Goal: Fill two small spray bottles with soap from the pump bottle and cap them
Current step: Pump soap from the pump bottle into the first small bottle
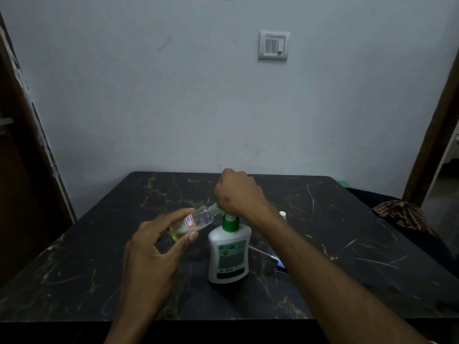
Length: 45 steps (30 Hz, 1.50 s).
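A white pump bottle [229,254] with a green collar stands upright at the middle of the black marble table [99,256]. My right hand [236,194] is curled in a fist over its pump head, which it hides. My left hand [154,247] pinches a small clear spray bottle [196,219] between thumb and fingers. That bottle is tilted, its open neck up against the green nozzle, and yellowish soap lies in its lower end. A small white cap [282,214] shows just past my right forearm.
A thin white tube [260,252] lies on the table right of the pump bottle, next to a dark object with a blue edge [280,264]. A patterned cloth [400,214] sits off the right edge. A wall with a switch plate [273,45] stands behind.
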Available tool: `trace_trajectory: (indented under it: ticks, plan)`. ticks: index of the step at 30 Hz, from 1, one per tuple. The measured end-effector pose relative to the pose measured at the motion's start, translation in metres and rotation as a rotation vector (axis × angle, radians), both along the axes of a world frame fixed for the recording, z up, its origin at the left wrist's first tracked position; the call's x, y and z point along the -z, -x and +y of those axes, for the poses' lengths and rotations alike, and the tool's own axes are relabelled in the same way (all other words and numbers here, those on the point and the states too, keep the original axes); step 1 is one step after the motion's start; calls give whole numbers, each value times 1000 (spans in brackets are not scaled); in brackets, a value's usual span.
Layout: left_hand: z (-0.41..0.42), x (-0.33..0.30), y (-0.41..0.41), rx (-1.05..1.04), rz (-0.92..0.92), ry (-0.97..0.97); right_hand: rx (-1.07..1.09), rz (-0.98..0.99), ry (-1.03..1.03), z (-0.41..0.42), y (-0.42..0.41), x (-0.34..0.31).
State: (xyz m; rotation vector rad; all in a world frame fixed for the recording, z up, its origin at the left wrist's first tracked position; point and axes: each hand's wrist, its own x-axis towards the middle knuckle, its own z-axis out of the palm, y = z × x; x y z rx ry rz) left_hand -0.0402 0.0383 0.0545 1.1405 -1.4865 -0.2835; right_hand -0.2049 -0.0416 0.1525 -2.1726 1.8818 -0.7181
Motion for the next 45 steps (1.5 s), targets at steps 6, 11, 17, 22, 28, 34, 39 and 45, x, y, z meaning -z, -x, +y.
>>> trace_trajectory:
  ticks: [6, 11, 17, 22, 28, 34, 39, 45]
  plan:
    - [4, -3, 0, 27, 9, -2, -21, 52, 77, 1, 0, -6]
    - [1, -1, -1, 22, 4, -15, 3, 16, 12, 1, 0, -1]
    - [3, -3, -1, 27, -7, -3, -24, 62, 66, 1, -1, -6]
    - [1, 1, -2, 22, -4, -13, 2, 21, 9, 0, -2, 2]
    - [5, -3, 0, 33, 2, 3, -24, 55, 65, 0, 0, -5]
    - [5, 0, 0, 31, -7, -6, -15, 27, 12, 2, 0, -2]
    - [5, -3, 0, 16, -21, 11, -25, 29, 44, 2, 1, -6]
    - [5, 0, 1, 26, -6, -18, -25, 0, 18, 4, 1, -3]
